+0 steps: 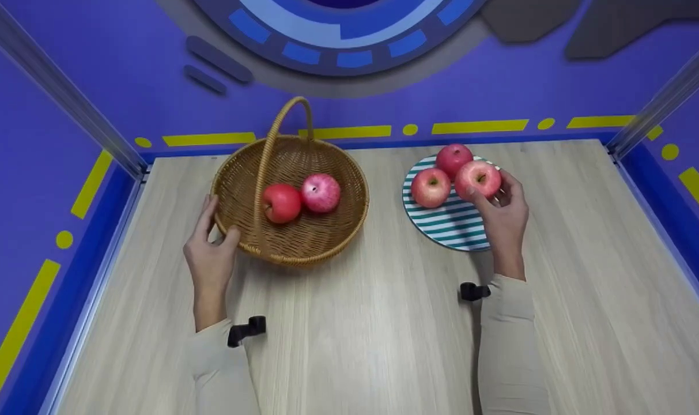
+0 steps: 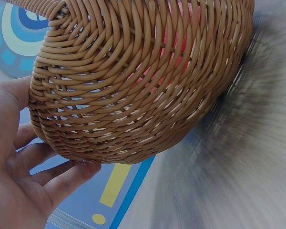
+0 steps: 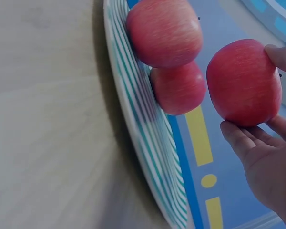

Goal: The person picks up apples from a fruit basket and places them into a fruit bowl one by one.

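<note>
My left hand grips the left rim of a brown wicker basket, thumb on the near side and fingers around the outer wall. Inside the basket lie a red apple and a pinker apple, side by side. My right hand holds an apple between thumb and fingers; the right wrist view shows this held apple raised off the plate. Two more apples, one nearer and one farther back, rest on the green-and-white striped plate.
Both the basket and the plate stand on a pale wooden table. The basket's tall arched handle rises above its rim. Blue panels with yellow marks wall the table at the back and sides.
</note>
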### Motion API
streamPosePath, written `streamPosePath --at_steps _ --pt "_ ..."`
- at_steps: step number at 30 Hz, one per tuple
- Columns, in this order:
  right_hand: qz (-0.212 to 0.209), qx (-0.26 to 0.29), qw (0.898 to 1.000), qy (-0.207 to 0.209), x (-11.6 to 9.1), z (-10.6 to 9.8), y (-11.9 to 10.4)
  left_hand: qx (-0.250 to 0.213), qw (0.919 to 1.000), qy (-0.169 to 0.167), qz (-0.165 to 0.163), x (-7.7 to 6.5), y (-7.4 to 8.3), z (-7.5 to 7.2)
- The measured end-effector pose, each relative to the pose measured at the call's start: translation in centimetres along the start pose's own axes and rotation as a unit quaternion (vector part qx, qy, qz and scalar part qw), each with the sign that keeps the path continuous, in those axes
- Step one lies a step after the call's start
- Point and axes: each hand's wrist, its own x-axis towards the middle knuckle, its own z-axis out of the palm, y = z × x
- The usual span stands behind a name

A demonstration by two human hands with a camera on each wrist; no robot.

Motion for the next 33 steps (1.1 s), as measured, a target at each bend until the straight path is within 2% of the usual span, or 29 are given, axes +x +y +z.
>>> streamPosePath --at_steps 8,17,21,27,33 --pt "0.042 -0.004 0.999 0.013 0.5 0.0 0.9 -0.004 1.0000 -0.004 -0.008 -0.8 3.5 -0.1" --pt "0.078 -0.037 0.996 0.016 0.6 0.2 1.5 0.003 0.9999 -0.010 -0.013 -1.0 3.7 -0.2" --pt "0.091 -0.049 0.994 0.017 0.7 0.3 1.6 0.002 0.9999 -0.008 -0.011 -0.8 3.0 0.0" --pt "0.109 -0.060 0.992 0.016 0.7 0.3 1.8 0.002 1.0000 -0.003 -0.001 -0.1 0.4 0.0" --pt "0.121 -0.069 0.990 0.016 0.8 0.5 2.1 0.004 0.9999 -0.004 0.010 0.0 -0.2 -0.1"
